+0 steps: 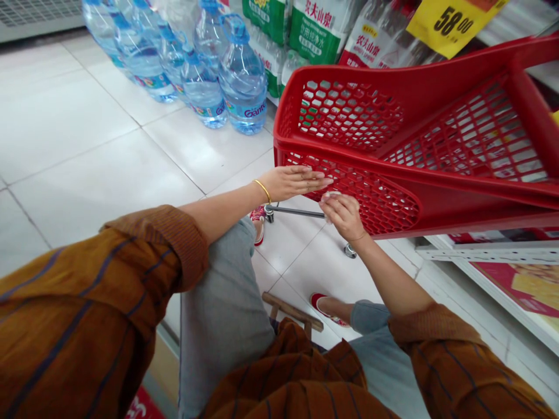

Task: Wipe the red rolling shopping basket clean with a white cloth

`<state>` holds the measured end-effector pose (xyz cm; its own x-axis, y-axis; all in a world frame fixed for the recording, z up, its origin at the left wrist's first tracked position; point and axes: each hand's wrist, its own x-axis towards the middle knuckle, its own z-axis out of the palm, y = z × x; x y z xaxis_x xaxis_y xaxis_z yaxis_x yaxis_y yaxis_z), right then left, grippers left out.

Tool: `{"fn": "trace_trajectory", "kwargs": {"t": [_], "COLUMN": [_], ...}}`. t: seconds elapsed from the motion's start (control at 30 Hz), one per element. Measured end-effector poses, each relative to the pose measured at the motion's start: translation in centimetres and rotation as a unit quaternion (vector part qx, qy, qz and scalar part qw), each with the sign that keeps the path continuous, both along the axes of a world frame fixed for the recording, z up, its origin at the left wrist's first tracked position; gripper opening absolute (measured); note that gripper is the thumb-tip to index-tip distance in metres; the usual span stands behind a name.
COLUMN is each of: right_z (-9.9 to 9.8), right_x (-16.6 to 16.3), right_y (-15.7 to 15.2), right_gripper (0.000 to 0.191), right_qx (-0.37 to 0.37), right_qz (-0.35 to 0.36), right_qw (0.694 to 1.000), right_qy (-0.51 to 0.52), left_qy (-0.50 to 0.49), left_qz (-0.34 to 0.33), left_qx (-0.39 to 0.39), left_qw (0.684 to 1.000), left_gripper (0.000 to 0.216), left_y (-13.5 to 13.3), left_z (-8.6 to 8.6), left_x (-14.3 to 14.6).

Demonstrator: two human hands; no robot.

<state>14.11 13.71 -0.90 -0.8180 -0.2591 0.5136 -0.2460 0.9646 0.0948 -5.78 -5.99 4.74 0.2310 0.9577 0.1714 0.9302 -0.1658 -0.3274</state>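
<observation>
I am bracing my left hand (292, 181), flat and empty, on the tipped red trolley basket (437, 195) beside the shelf (489, 256) while my right hand (345, 216) is pinching a white scrap (331, 195) to its mesh, seemingly mid-wipe; further strokes want steady bracing.

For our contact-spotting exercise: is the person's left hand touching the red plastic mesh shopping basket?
Touching. The head view shows the left hand with its fingers laid flat against the red plastic mesh shopping basket at its lower side panel, no gap visible.

Rust-brown sleeves (131, 279) with thin blue stripes — gold bangle (262, 190), grey trousers (222, 314), red shoes (318, 301).
</observation>
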Motion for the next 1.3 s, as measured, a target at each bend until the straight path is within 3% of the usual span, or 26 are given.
{"fn": "trace_trajectory", "kwargs": {"t": [0.13, 0.23, 0.53, 0.77, 0.9, 1.13, 1.3], "right_z": [1.5, 2.0, 0.6, -0.3, -1.6, -3.2, -3.2], "right_x": [-0.1, -0.8, -2.1, -1.4, -0.9, -0.8, -0.5], "right_y": [0.6, 1.0, 0.4, 0.6, 0.4, -0.1, -0.6], "right_gripper": [0.024, 0.024, 0.024, 0.025, 0.026, 0.029, 0.025], "right_qx": [-0.019, -0.019, 0.035, -0.011, -0.031, -0.002, 0.051], "right_qz": [-0.085, -0.085, -0.111, -0.123, -0.08, -0.087, -0.029], "right_qw": [0.99, 0.982, 0.97, 0.985, 0.995, 0.995, 0.997], "right_qy": [0.111, 0.165, 0.214, 0.123, 0.049, 0.054, 0.044], "left_qy": [-0.049, -0.068, -0.084, -0.081, -0.08, -0.07, -0.062], "left_qz": [-0.008, -0.009, -0.006, -0.011, -0.011, -0.017, -0.011], "left_qx": [-0.009, -0.014, -0.036, -0.015, -0.005, 0.01, 0.004], "left_qw": [0.999, 0.998, 0.996, 0.997, 0.997, 0.997, 0.998], "left_gripper": [0.059, 0.059, 0.061, 0.063, 0.062, 0.064, 0.064], "left_y": [0.0, 0.1, 0.1, 0.2, 0.2, 0.2, 0.2], "left_z": [-0.6, -0.8, -0.5, -0.7, -0.6, -0.6, -0.5], "left_x": [-0.3, -0.5, -0.3, -0.3, -0.3, -0.3, -0.3]}}
